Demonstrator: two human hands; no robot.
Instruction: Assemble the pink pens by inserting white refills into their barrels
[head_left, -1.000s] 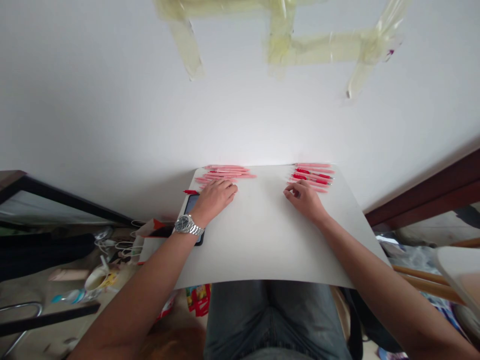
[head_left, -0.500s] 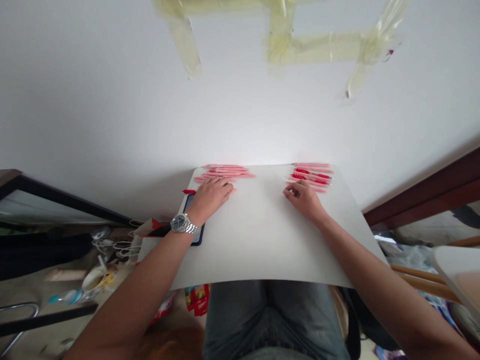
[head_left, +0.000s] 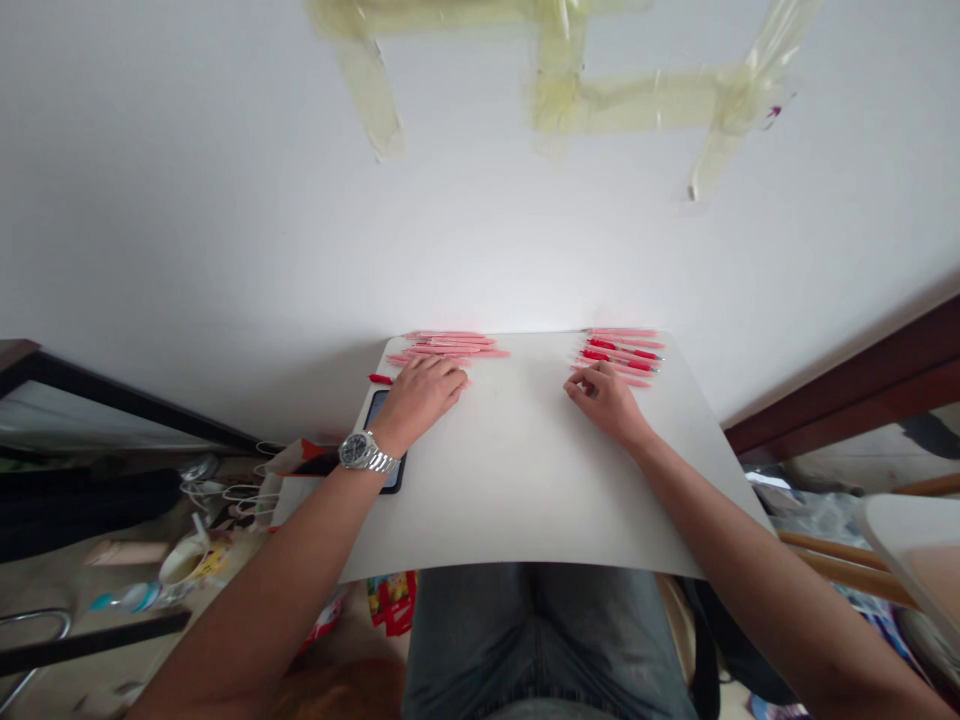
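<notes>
My left hand [head_left: 427,390], with a steel watch on its wrist, lies palm down at the near side of a loose row of pink pens [head_left: 454,340]. Its fingers are together and curl downward, so whatever is under them is hidden. A red pen end [head_left: 380,379] sticks out to the left of this hand. My right hand [head_left: 606,398] is curled at the near left end of a second group of pink pens [head_left: 622,332], which has two brighter red pens [head_left: 626,350] among them. Its thumb and fingertips are close together; I cannot see anything between them.
Both groups lie along the far edge of a white table [head_left: 517,480], against a white wall [head_left: 480,220] with yellowed tape. A phone [head_left: 394,478] is partly under my left wrist. Left on the floor are a bottle [head_left: 135,597] and a cup [head_left: 182,562]. A white chair [head_left: 911,540] stands right.
The whole view has shifted very slightly. Both hands stay in nearly the same places beside the pens, and the pen groups look unchanged.
</notes>
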